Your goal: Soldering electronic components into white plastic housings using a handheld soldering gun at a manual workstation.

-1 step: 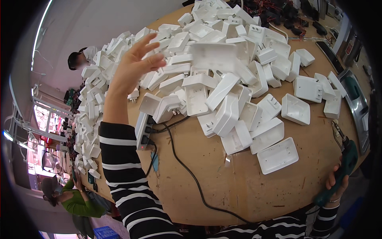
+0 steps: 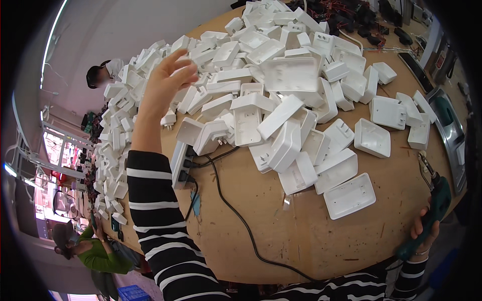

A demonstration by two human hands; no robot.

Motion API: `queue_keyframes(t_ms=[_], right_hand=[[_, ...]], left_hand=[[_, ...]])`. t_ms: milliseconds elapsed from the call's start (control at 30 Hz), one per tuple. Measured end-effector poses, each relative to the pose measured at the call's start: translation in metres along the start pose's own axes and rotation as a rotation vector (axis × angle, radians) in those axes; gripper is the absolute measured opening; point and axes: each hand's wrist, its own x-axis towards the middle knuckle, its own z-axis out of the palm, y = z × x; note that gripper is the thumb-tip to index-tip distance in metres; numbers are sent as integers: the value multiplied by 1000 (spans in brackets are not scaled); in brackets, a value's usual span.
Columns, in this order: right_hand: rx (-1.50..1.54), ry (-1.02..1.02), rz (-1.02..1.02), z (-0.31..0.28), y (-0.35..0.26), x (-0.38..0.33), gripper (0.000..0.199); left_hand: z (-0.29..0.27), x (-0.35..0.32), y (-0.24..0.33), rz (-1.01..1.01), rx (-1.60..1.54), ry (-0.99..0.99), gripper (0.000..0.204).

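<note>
My left hand (image 2: 169, 80) is raised over the left part of a big heap of white plastic housings (image 2: 248, 115), its fingers apart and slightly curled, holding nothing. Many of the housings are hollow shells, and some carry plug prongs. A larger open housing (image 2: 291, 75) lies tilted on top of the heap, right of that hand. At the lower right, my right hand (image 2: 424, 231) is wrapped round a green soldering gun (image 2: 438, 200). Its metal tip points up and away from me. A single open housing (image 2: 350, 195) rests on the table, left of the gun.
A white power strip (image 2: 179, 163) with black plugs stands under my left forearm. Its black cable (image 2: 236, 220) crosses the brown table (image 2: 321, 251). At right are a phone (image 2: 415, 70) and a grey metal holder (image 2: 452, 140). Two people work at far left.
The larger open housing has shifted right and come to lie tilted on the heap. My left hand has moved slightly left and toward me. My right hand keeps its place.
</note>
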Motion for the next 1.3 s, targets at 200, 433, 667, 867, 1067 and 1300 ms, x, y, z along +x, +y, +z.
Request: queue_keyframes(t_ms=[200,433,667,867,1067,1300], right_hand=[[96,-58,58,10,2,3,67],[68,-26,42,6,0,-5,66],[24,7,-6,-2,-1,-9,65],[39,-32,25,-1,3,-4,67],[174,-48,15,1,4,-6,68],[116,-88,55,0,2,-2,67]], left_hand=[[-74,4,-129,206,1043,-27,79],[-41,26,-133,-183,1297,-39,85],[-64,32,-161,-108,1159,-171,86],[-66,21,-168,-17,1129,-139,78],[-64,20,-146,-141,1350,-147,61],[-83,-4,-101,51,819,474,28]])
